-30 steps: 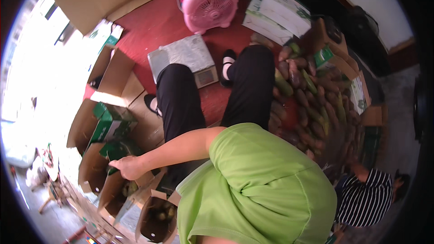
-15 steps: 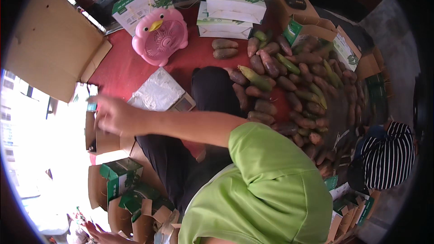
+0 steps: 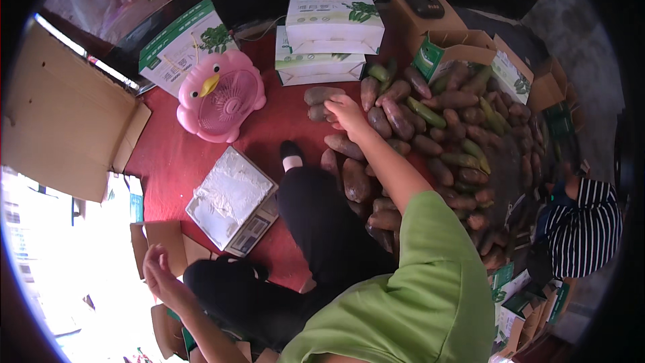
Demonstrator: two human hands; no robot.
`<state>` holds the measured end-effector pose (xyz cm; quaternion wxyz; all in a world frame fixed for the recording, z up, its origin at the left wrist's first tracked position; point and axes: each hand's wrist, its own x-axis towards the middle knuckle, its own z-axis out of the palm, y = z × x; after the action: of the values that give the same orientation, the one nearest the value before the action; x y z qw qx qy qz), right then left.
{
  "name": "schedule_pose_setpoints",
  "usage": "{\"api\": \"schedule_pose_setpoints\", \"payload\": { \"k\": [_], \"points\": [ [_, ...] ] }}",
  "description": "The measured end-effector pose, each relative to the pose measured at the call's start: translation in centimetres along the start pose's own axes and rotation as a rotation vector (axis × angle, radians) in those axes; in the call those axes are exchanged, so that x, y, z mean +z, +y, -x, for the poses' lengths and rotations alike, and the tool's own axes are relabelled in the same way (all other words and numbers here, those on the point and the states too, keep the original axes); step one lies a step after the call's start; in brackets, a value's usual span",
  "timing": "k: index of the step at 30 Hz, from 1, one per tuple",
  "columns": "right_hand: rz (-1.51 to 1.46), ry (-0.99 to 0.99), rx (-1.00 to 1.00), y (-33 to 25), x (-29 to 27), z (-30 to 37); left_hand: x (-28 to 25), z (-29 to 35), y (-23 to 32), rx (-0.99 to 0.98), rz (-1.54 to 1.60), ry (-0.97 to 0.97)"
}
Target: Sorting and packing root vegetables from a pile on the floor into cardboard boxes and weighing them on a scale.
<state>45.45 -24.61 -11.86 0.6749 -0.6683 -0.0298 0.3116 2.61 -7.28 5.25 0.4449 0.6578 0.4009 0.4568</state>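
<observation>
At the far middle of the red surface lie two oblong brownish-purple vegetables, an upper one (image 3: 321,95) and a lower one (image 3: 316,113). My right hand (image 3: 345,114) reaches them from the right, fingers closed round the right end of the lower vegetable; the fingertips are partly hidden. My left hand (image 3: 163,277) hangs at the lower left beside an open carton (image 3: 165,242), fingers loosely bent and apart, holding nothing. Between my hands stands a scale (image 3: 232,198) with a whitish, crinkled cover on its plate. A large heap of similar vegetables (image 3: 398,122), some green, spreads to the right.
A pink bird-shaped fan (image 3: 225,97) stands at the far left before a white-and-green carton (image 3: 185,47). Two more cartons (image 3: 336,23) are stacked at the back. Open boxes (image 3: 453,50) flank the heap. Someone in a striped top (image 3: 584,228) is at the right.
My right hand has swung from the left across to the two vegetables at the far middle. My left hand has risen from the lower left edge. The view has shifted, uncovering the scale.
</observation>
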Motion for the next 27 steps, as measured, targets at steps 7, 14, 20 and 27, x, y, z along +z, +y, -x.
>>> {"api": "schedule_pose_setpoints", "payload": {
  "k": [7,14,20,27],
  "points": [
    [-0.056,0.211,0.191,4.4,-7.8,-8.0,8.4,-1.7,-3.0,-0.101,-0.09,-0.264],
    [0.006,0.406,0.154,2.5,-11.7,-16.3,9.5,-3.6,-9.1,-0.257,-0.262,-0.308],
    [0.077,0.585,0.065,-0.5,-15.0,-23.4,8.0,-4.0,-14.8,-0.428,-0.249,-0.286],
    [0.224,0.737,-0.163,-1.4,-17.4,-30.0,7.4,-4.1,-17.3,-0.522,-0.346,-0.428]
  ]
}}
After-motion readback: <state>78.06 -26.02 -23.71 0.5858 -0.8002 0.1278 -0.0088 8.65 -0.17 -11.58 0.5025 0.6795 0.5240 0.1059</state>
